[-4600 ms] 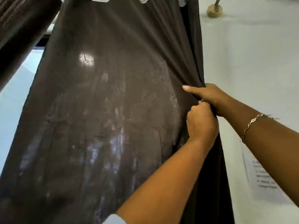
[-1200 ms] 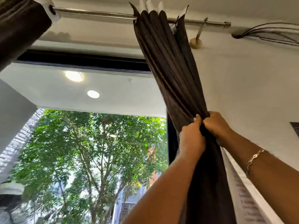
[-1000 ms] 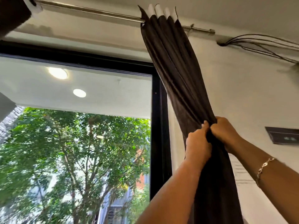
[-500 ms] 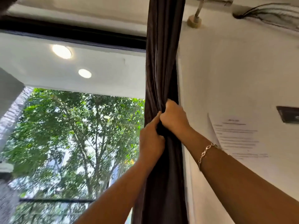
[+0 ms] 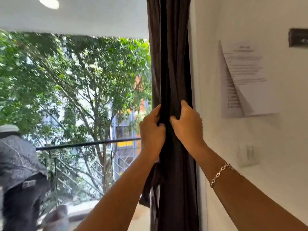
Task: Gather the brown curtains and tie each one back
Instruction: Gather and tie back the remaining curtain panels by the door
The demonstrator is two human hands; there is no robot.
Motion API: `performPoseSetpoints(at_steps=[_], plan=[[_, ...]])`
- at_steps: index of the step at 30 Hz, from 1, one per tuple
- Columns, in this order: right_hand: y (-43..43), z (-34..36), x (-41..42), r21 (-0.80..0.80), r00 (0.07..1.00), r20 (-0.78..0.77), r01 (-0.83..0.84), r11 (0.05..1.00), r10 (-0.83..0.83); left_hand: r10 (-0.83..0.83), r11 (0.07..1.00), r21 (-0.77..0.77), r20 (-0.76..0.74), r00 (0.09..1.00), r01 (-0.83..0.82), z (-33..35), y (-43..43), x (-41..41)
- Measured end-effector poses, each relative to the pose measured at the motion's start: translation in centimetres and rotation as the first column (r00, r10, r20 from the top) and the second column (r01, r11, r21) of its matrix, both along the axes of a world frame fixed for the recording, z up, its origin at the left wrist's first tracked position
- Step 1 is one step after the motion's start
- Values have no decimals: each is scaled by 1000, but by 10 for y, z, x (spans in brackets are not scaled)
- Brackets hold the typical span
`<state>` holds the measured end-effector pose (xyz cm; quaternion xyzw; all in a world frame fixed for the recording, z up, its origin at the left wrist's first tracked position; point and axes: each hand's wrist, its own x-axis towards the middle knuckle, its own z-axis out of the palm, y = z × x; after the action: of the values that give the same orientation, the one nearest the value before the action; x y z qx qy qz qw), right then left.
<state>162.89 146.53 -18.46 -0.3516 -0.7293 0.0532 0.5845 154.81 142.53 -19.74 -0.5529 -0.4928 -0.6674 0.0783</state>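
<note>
The brown curtain [image 5: 170, 52] hangs bunched into a narrow vertical bundle beside the white wall. My left hand [image 5: 151, 130] grips the bundle from its left side, fingers curled into the folds. My right hand [image 5: 187, 125], with a bracelet on its wrist, grips the same bundle from the right at about the same height. The two hands nearly touch across the gathered cloth. A loose flap of curtain hangs below my left wrist. The rod and the other curtain are out of view.
A white wall [image 5: 250, 147] stands right of the curtain with a taped paper notice [image 5: 246, 77], a light switch [image 5: 248, 154] and a dark plate [image 5: 298, 37]. Left is a large window with trees, a balcony rail [image 5: 86, 144] and a person [image 5: 18, 172] at far left.
The spread curtain has been gathered into a tight bundle and drawn against the wall. My view has dropped from the rod to the window's lower part. Both hands keep their grip.
</note>
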Motion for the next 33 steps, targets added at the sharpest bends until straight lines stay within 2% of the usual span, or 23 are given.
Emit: performPoseSetpoints(at_steps=[5, 12, 17, 21, 26, 30, 33], plan=[[-4, -61, -2, -75, 998, -36, 52, 996, -54, -24, 994, -103, 69, 997, 31, -55, -3, 0], [-12, -126, -1, -96, 996, -87, 28, 995, -36, 42, 992, -121, 143, 989, -24, -99, -8, 4], [-22, -154, 1, -62, 987, -157, 24, 998, -34, 152, 983, -126, 147, 977, -134, -115, -15, 4], [-32, -166, 7, 19, 979, -198, 51, 999, -46, 264, 964, -62, 143, 954, -258, -124, -25, 12], [-47, -180, 15, 204, 976, -187, 148, 968, -110, 548, 833, -29, 181, 816, -553, -144, -39, 20], [-54, -194, 22, 323, 988, -143, 99, 941, -55, 656, 752, -96, 215, 724, -652, -162, -50, 27], [-61, -199, 22, 309, 990, -141, 32, 951, 13, 740, 669, -130, 201, 641, -732, -167, -58, 26]])
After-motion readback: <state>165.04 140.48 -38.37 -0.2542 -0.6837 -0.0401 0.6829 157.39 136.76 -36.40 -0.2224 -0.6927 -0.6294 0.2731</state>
